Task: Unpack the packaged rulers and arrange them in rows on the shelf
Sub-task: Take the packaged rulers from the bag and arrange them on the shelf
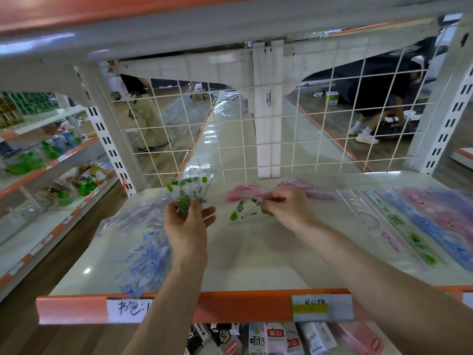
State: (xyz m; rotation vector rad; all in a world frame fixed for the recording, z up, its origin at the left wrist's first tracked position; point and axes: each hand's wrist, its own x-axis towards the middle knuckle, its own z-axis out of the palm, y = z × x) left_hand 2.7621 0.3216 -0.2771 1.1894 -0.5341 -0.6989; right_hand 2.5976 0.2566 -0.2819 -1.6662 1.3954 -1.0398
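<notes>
You stand at a white shelf (256, 260) with an orange front strip (230, 304) and a wire grid (230, 129) along its back edge. A loose heap of blue-printed rulers in clear wrappers (146, 248) fills the left side, from the front edge toward the back. Along the right side, finished rows of rulers (422, 226) lie side by side, clear, green, blue and pink, each running from back to front. A small pile of pink rulers (244, 192) sits near the middle of the back edge.

Your left hand (188, 226) is raised over the shelf's middle, just right of the heap. Its fingers are curled round a bunch of green-printed rulers (188, 188), which it holds upright; whether a wrapper is round them cannot be told. Your right hand (289, 210) reaches in beside it. Its thumb and fingers pinch the right end of a single green-printed ruler (242, 213), low over the shelf just in front of the pink pile; whether that ruler touches the shelf cannot be told.

On the front strip are a handwritten label (128, 310) at the left and a price tag (321, 307) at the right.
</notes>
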